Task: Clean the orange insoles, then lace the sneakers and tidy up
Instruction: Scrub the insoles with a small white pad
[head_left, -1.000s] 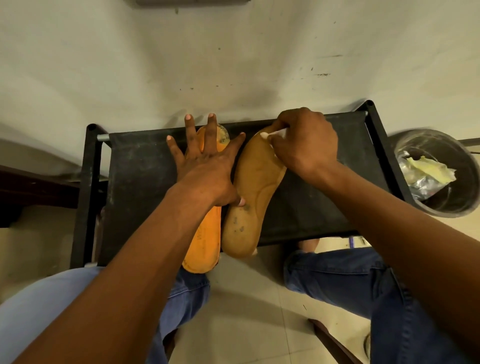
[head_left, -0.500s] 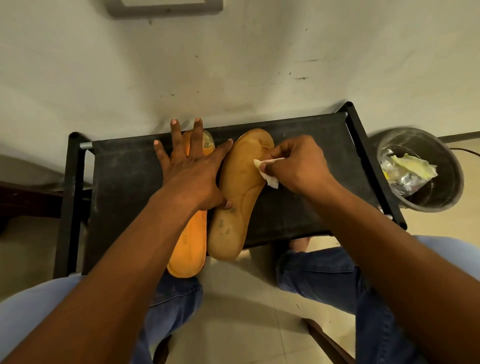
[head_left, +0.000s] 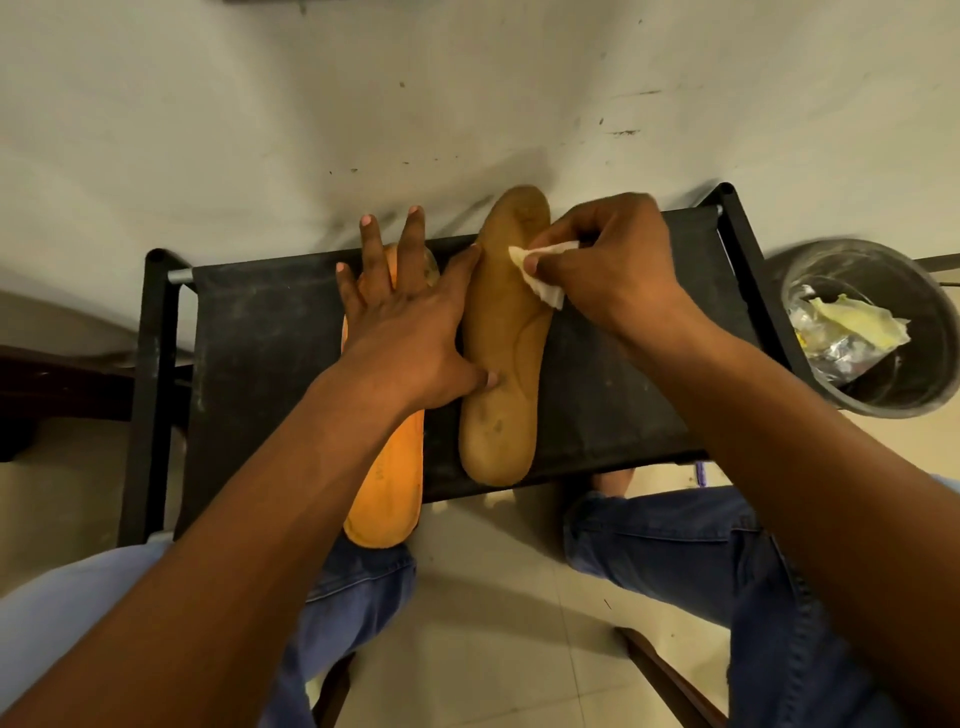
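Note:
Two insoles lie side by side on a black fabric rack (head_left: 260, 332). The bright orange insole (head_left: 387, 483) is on the left, its heel overhanging the front edge. The duller tan-orange insole (head_left: 506, 364) is on the right, with dark spots near its heel. My left hand (head_left: 405, 317) lies flat with fingers spread over the left insole, thumb pressing the right insole's edge. My right hand (head_left: 608, 270) pinches a white wipe (head_left: 540, 275) against the right insole's upper half. No sneakers are in view.
A grey bin (head_left: 909, 395) holding yellow and foil scraps stands on the floor right of the rack. A pale wall (head_left: 467, 104) rises just behind the rack. My knees in blue jeans sit below the front edge, with tiled floor between them.
My right hand drew the wipe from the insole's toe tip down to its upper middle. The tan insole now reaches past the rack's back edge. My left hand stayed pressed flat.

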